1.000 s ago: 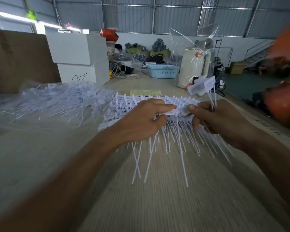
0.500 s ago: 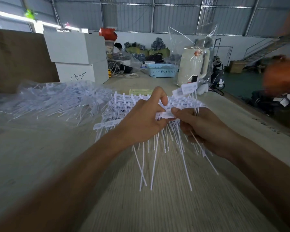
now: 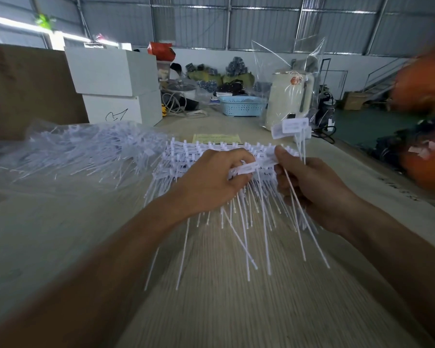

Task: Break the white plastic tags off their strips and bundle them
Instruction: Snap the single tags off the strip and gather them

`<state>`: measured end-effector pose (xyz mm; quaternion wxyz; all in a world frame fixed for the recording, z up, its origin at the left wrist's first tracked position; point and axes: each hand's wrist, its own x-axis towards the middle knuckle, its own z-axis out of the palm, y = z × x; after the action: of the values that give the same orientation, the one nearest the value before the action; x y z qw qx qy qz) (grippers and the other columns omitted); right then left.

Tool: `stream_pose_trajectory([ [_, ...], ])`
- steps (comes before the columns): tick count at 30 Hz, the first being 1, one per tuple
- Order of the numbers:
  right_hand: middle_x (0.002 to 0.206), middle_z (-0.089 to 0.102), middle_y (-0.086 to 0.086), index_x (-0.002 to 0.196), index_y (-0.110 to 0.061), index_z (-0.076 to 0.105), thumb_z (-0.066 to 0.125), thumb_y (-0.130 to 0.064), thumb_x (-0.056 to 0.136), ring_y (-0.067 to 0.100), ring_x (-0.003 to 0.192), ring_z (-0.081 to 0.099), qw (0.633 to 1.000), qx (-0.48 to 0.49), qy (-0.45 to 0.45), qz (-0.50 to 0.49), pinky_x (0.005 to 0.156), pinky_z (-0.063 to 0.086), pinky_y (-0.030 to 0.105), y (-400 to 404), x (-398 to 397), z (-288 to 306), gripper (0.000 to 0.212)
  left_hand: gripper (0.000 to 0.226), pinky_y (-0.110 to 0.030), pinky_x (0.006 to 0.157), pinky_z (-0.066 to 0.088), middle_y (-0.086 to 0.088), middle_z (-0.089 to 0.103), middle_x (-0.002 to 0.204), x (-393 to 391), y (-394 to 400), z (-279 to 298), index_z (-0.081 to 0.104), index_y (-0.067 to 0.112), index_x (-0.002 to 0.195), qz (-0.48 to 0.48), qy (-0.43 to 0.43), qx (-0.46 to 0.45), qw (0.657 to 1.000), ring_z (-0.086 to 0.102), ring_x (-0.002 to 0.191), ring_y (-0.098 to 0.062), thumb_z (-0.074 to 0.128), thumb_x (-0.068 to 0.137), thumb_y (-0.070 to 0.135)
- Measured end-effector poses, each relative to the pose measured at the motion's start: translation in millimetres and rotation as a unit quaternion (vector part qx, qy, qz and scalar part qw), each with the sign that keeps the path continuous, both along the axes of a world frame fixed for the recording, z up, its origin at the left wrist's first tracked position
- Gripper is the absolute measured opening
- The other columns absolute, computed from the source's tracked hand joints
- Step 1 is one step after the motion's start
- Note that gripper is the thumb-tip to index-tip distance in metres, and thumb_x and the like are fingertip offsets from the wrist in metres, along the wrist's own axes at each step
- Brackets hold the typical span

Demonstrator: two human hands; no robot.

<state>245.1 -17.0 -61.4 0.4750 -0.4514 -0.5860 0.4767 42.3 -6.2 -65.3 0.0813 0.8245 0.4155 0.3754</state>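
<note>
Left hand (image 3: 212, 183) fingers (image 3: 239, 160) curled, pinching a white tag (image 3: 246, 169) at the near edge of the strips (image 3: 211, 153); right hand (image 3: 312, 187) thumb and fingers pinch the same tag's other end, and also hold a small bundle of tags (image 3: 290, 126) sticking up above it; strips lie stacked on the table (image 3: 60, 234), thin tails pointing toward the person; loose pile of tags in clear plastic (image 3: 81, 149) lies left of them; blue basket (image 3: 242, 106) well behind.

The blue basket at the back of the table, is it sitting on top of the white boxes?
No, the blue basket sits on the table, off to the right of the stacked white boxes.
</note>
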Motion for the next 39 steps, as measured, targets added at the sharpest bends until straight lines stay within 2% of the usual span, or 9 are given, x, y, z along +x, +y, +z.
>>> stream_pose_trajectory([
  [3, 0.055, 0.034, -0.006, 0.063, -0.023, 0.059, 0.064, -0.061, 0.083, 0.011, 0.05, 0.03, 0.999, 0.0, 0.019, 0.027, 0.05, 0.019, 0.024, -2, 0, 3, 0.043, 0.022, -0.035, 0.075, 0.053, 0.004, 0.076, 0.098, -1, 2, 1, 0.072, 0.022, 0.114, 0.012, -0.009, 0.018, 1.0, 0.07, 0.078, -0.015, 0.07, 0.091, 0.022],
  [6, 0.051, 0.036, -0.004, 0.066, -0.017, 0.067, 0.071, -0.057, 0.074, 0.012, 0.044, 0.031, 0.999, -0.001, -0.012, 0.044, 0.039, 0.026, 0.021, -5, 0, 5, 0.041, 0.023, -0.031, 0.079, 0.054, 0.009, 0.076, 0.098, -3, 2, 3, 0.075, 0.023, 0.11, 0.025, -0.025, 0.049, 0.998, 0.069, 0.084, -0.007, 0.075, 0.087, 0.02],
  [11, 0.05, 0.04, -0.004, 0.068, -0.014, 0.061, 0.057, -0.051, 0.095, 0.01, 0.042, 0.034, 0.998, 0.012, -0.05, 0.027, 0.04, 0.028, 0.02, -5, -3, 2, 0.046, 0.029, -0.038, 0.092, 0.052, 0.004, 0.074, 0.115, -1, -2, 6, 0.074, 0.02, 0.116, 0.056, 0.008, 0.099, 0.993, 0.068, 0.105, -0.015, 0.074, 0.087, 0.023],
  [18, 0.056, 0.048, 0.001, 0.061, -0.02, 0.058, 0.056, -0.049, 0.096, 0.011, 0.046, 0.036, 0.997, 0.043, -0.067, 0.01, 0.043, 0.03, 0.02, -4, -4, 0, 0.046, 0.029, -0.045, 0.087, 0.055, -0.004, 0.073, 0.115, 3, -10, 6, 0.071, 0.014, 0.119, 0.053, 0.066, 0.163, 0.983, 0.068, 0.105, -0.026, 0.069, 0.091, 0.022],
  [27, 0.052, 0.047, -0.011, 0.064, -0.014, 0.049, 0.048, -0.022, 0.104, 0.001, 0.046, 0.041, 0.948, 0.259, -0.184, 0.033, 0.051, 0.032, 0.009, -3, 4, 3, 0.041, 0.019, -0.03, 0.083, 0.055, 0.007, 0.076, 0.093, -2, -5, 12, 0.078, 0.019, 0.1, -0.029, -0.077, -0.017, 0.996, 0.069, 0.085, -0.003, 0.081, 0.082, 0.022],
  [30, 0.057, 0.049, -0.011, 0.068, -0.016, 0.049, 0.043, -0.033, 0.1, 0.005, 0.052, 0.045, 0.911, 0.311, -0.267, 0.039, 0.054, 0.034, 0.017, -2, 8, 3, 0.037, 0.014, -0.034, 0.079, 0.057, 0.002, 0.077, 0.088, -3, -5, 13, 0.078, 0.014, 0.097, -0.06, -0.082, -0.062, 0.993, 0.071, 0.078, -0.007, 0.079, 0.084, 0.018],
  [34, 0.07, 0.06, 0.006, 0.084, -0.004, 0.059, 0.04, -0.04, 0.1, 0.019, 0.062, 0.055, 0.843, 0.376, -0.383, 0.017, 0.065, 0.041, 0.038, 3, 16, -2, 0.043, 0.012, -0.018, 0.064, 0.051, 0.005, 0.075, 0.075, -8, -5, 13, 0.077, 0.018, 0.088, -0.098, -0.069, -0.098, 0.988, 0.064, 0.058, -0.007, 0.068, 0.092, 0.011],
  [36, 0.068, 0.055, 0.001, 0.081, -0.01, 0.055, 0.039, -0.041, 0.105, 0.014, 0.059, 0.049, 0.864, 0.359, -0.353, 0.02, 0.063, 0.038, 0.035, 5, 18, -2, 0.042, 0.01, -0.01, 0.06, 0.044, 0.014, 0.073, 0.071, -8, -5, 14, 0.077, 0.024, 0.09, -0.098, -0.081, -0.095, 0.987, 0.06, 0.057, 0.001, 0.072, 0.089, 0.015],
  [39, 0.06, 0.045, -0.007, 0.068, -0.017, 0.046, 0.035, -0.055, 0.096, 0.008, 0.055, 0.039, 0.905, 0.3, -0.3, 0.017, 0.059, 0.034, 0.03, 7, 15, -1, 0.048, 0.019, -0.013, 0.07, 0.048, 0.013, 0.076, 0.088, -7, -5, 16, 0.079, 0.015, 0.102, -0.097, -0.094, -0.074, 0.988, 0.069, 0.076, 0.002, 0.079, 0.083, 0.017],
])
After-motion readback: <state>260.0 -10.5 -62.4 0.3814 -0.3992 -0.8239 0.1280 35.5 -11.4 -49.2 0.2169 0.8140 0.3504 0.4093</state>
